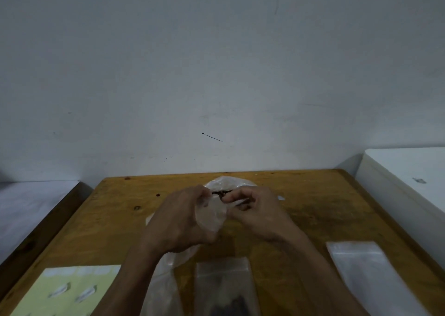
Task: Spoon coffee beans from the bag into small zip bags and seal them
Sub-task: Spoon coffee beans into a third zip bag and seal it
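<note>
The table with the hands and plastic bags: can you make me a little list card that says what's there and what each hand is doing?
surface: wooden table
left hand: grips the thin plastic bag
right hand: pinches the same bag's top
bag contents: something dark at the opening, too blurred to name
zip bag near edge: lying flat, dark contents inside
zip bag at right: flat, looks empty
yellow patterned sheet: front left corner

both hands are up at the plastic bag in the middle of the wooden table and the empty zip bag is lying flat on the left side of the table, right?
Not quite. The head view shows the empty zip bag lying flat on the right side of the wooden table, not the left; on the left lies a pale yellow patterned sheet. The rest holds: the left hand and right hand both grip the plastic bag in the middle.
</note>
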`<action>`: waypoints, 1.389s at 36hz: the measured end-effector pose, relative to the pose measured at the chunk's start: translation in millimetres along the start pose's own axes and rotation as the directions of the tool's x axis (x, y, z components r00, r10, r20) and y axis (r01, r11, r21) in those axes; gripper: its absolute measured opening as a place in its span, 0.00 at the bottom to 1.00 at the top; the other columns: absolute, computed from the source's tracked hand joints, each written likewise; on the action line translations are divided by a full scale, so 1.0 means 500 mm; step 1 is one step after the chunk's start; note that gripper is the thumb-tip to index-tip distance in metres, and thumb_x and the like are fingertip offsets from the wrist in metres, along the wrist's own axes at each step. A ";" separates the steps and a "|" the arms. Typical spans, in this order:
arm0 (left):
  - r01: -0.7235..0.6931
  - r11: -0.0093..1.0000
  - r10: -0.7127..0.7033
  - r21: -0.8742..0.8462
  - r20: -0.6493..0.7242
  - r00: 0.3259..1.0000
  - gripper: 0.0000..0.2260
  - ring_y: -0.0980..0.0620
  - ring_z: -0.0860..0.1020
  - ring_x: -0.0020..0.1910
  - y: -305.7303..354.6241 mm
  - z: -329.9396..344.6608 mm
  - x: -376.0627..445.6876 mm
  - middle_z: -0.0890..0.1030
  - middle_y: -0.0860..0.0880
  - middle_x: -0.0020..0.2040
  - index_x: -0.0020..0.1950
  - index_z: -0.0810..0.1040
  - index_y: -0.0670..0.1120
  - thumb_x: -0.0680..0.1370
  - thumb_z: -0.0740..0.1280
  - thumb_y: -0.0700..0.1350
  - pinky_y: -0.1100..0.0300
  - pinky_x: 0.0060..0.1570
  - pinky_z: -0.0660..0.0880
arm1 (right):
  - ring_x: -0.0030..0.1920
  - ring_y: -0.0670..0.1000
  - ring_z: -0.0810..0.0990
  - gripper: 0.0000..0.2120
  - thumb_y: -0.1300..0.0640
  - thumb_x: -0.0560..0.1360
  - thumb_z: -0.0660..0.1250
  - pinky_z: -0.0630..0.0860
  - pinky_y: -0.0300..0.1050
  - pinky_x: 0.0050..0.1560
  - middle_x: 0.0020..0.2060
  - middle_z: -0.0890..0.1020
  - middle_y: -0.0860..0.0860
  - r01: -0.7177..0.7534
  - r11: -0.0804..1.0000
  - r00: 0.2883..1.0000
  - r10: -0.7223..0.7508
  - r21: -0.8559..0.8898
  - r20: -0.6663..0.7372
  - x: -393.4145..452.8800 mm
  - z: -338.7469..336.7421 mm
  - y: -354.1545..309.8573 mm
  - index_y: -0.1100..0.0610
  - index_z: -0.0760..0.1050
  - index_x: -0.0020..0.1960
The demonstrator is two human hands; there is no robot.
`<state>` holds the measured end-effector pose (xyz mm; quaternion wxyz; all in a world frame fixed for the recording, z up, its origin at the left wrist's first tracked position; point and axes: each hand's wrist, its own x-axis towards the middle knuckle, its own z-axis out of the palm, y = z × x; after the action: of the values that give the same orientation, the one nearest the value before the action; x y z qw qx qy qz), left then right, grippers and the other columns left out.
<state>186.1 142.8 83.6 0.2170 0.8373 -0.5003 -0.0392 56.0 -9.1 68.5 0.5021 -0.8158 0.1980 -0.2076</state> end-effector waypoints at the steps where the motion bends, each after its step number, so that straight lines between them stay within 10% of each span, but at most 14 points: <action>1: 0.022 1.000 -0.022 -0.004 -0.014 1.000 0.38 0.55 0.75 0.53 -0.002 0.005 0.004 0.75 0.59 0.57 0.66 0.71 0.56 0.59 0.80 0.61 0.58 0.49 0.78 | 0.43 0.42 0.82 0.06 0.55 0.72 0.76 0.79 0.37 0.41 0.46 0.84 0.43 -0.018 0.998 0.993 0.012 -0.055 -0.116 0.003 -0.006 0.007 0.50 0.84 0.49; 6: 0.153 0.988 -0.153 -0.036 -0.022 0.988 0.47 0.52 0.73 0.58 -0.022 0.018 0.024 0.73 0.54 0.64 0.71 0.67 0.53 0.57 0.80 0.65 0.54 0.54 0.77 | 0.65 0.55 0.73 0.21 0.48 0.74 0.73 0.69 0.44 0.56 0.64 0.74 0.54 -0.289 0.885 0.865 0.079 -0.364 -0.496 0.020 -0.070 0.056 0.53 0.75 0.64; 10: 0.226 0.974 -0.223 -0.034 0.079 0.972 0.49 0.53 0.70 0.58 -0.029 0.021 0.049 0.70 0.53 0.68 0.72 0.66 0.53 0.56 0.81 0.65 0.57 0.52 0.75 | 0.62 0.57 0.78 0.34 0.42 0.73 0.74 0.76 0.48 0.56 0.66 0.76 0.56 -0.497 0.866 0.824 0.450 -0.057 -0.345 0.030 -0.086 0.093 0.54 0.67 0.72; 14: 0.282 0.954 -0.261 -0.106 0.172 0.950 0.49 0.51 0.72 0.57 -0.031 0.031 0.071 0.72 0.51 0.67 0.71 0.68 0.53 0.55 0.81 0.66 0.58 0.48 0.74 | 0.36 0.47 0.78 0.14 0.52 0.77 0.71 0.74 0.40 0.34 0.38 0.82 0.52 -0.422 0.809 0.830 0.526 0.409 -0.184 0.024 -0.061 0.106 0.58 0.79 0.59; 17: 0.300 0.945 -0.274 -0.131 0.183 0.944 0.49 0.51 0.73 0.57 -0.030 0.039 0.078 0.74 0.51 0.65 0.71 0.68 0.52 0.55 0.81 0.65 0.58 0.49 0.75 | 0.34 0.48 0.76 0.07 0.54 0.80 0.67 0.73 0.41 0.34 0.34 0.81 0.52 -0.328 0.834 0.847 0.468 0.445 -0.253 0.026 -0.036 0.102 0.57 0.82 0.51; 21: 0.315 0.932 -0.292 -0.181 0.145 0.945 0.48 0.52 0.72 0.55 -0.028 0.044 0.077 0.72 0.54 0.60 0.71 0.68 0.50 0.56 0.83 0.62 0.60 0.47 0.73 | 0.31 0.43 0.75 0.12 0.52 0.83 0.62 0.66 0.31 0.31 0.30 0.77 0.46 -0.036 0.983 0.915 -0.039 -0.178 -0.400 0.017 -0.018 0.096 0.54 0.79 0.43; 26: 0.324 0.924 -0.302 -0.203 0.129 0.944 0.49 0.52 0.72 0.56 -0.022 0.048 0.070 0.73 0.50 0.65 0.73 0.67 0.50 0.57 0.83 0.61 0.58 0.49 0.75 | 0.37 0.48 0.78 0.07 0.62 0.79 0.67 0.67 0.32 0.37 0.42 0.81 0.51 0.204 0.681 0.808 -0.523 -0.703 -0.272 -0.004 -0.010 0.113 0.59 0.82 0.55; 31: 0.316 0.934 -0.301 -0.164 0.111 0.947 0.48 0.52 0.72 0.56 -0.012 0.049 0.070 0.73 0.52 0.63 0.73 0.67 0.50 0.57 0.82 0.61 0.53 0.54 0.78 | 0.37 0.48 0.78 0.10 0.65 0.75 0.71 0.62 0.30 0.32 0.44 0.80 0.51 0.151 0.645 0.903 -0.398 -0.749 -0.161 -0.010 0.024 0.128 0.56 0.80 0.54; 36: 0.302 0.940 -0.290 -0.157 0.091 0.953 0.47 0.52 0.72 0.55 -0.014 0.051 0.066 0.72 0.53 0.61 0.72 0.67 0.50 0.58 0.82 0.61 0.53 0.54 0.79 | 0.39 0.49 0.79 0.11 0.65 0.78 0.67 0.77 0.40 0.33 0.47 0.80 0.52 0.201 0.692 0.892 -0.421 -0.693 -0.162 -0.007 0.033 0.129 0.58 0.79 0.59; 50: 0.275 0.950 -0.266 -0.151 0.074 0.961 0.50 0.51 0.73 0.58 -0.020 0.059 0.063 0.72 0.52 0.65 0.72 0.66 0.49 0.56 0.81 0.63 0.51 0.55 0.79 | 0.40 0.50 0.79 0.15 0.66 0.77 0.67 0.69 0.35 0.37 0.48 0.80 0.53 0.149 0.721 0.903 -0.377 -0.677 -0.204 -0.013 0.034 0.141 0.60 0.78 0.63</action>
<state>201.8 110.2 57.7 0.2625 0.8765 -0.3817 -0.1306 51.7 -22.5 -2.8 0.1145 -0.9116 0.2181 -0.3292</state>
